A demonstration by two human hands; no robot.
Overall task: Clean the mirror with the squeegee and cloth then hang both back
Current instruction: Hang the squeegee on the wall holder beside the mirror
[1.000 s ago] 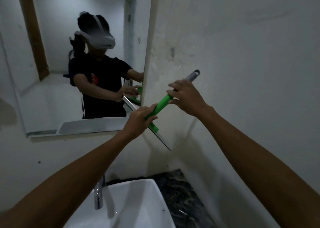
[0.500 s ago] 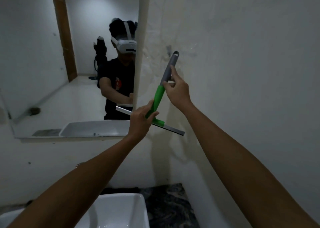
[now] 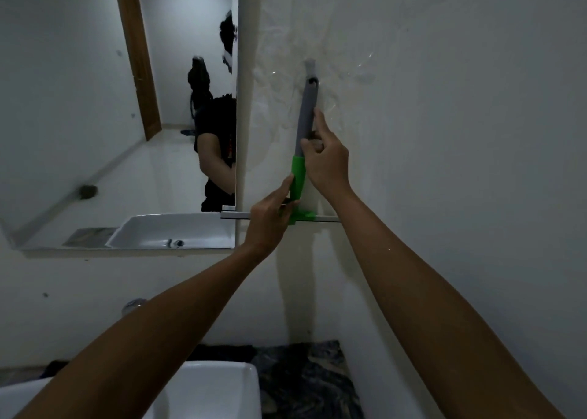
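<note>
Squeegee [image 3: 306, 116], grey-green handle upright on rough white wall [image 3: 444, 132]; left hand [image 3: 270, 215] pinching green neck; right hand [image 3: 327, 161] gripping grey shaft; blade horizontal.

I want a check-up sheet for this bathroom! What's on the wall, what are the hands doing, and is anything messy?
Surface: white wall right of the mirror, with a shiny clear patch around a small grey hook.
Job's things: squeegee upright against the wall, blade at the bottom, hanging hole just under the hook; whether it has caught, cannot tell. Cloth: nothing seen.
Clutter: nothing seen.
Hands: left hand grips the green lower handle; right hand holds the grey upper handle.
Cables: nothing seen.
Surroundings: white sink below, tap, dark marbled counter; mirror reflects a wooden door.
</note>
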